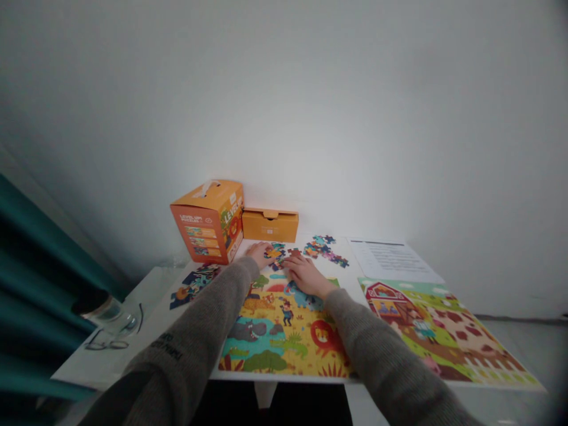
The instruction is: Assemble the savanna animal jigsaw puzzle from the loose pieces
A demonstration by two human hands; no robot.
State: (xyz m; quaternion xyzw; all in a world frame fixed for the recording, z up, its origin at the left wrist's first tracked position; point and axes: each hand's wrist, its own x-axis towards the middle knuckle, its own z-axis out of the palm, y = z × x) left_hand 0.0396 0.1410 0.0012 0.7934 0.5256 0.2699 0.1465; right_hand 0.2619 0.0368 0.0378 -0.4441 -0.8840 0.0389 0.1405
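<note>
A savanna jigsaw puzzle (284,331) with a hippo, a lion and an elephant lies in front of me, its upper part partly covered by my hands. My left hand (260,255) is beyond its top left, fingers closed at a yellow-orange puzzle piece among loose dark-blue and colourful puzzle pieces (278,248). My right hand (307,277) rests over the puzzle's top edge, fingers stretched out to the left and lying low. Just behind those fingers is a reddish-brown puzzle piece (294,252). What lies under the right fingertips is hidden.
An orange puzzle box (208,219) and a smaller open orange box (270,226) stand by the wall. More loose pieces (323,248) lie behind my right hand. A farm jigsaw (444,331) and a printed sheet (390,260) are right; a dark part-built puzzle (190,287), glasses (106,342) and a jar (113,316) left.
</note>
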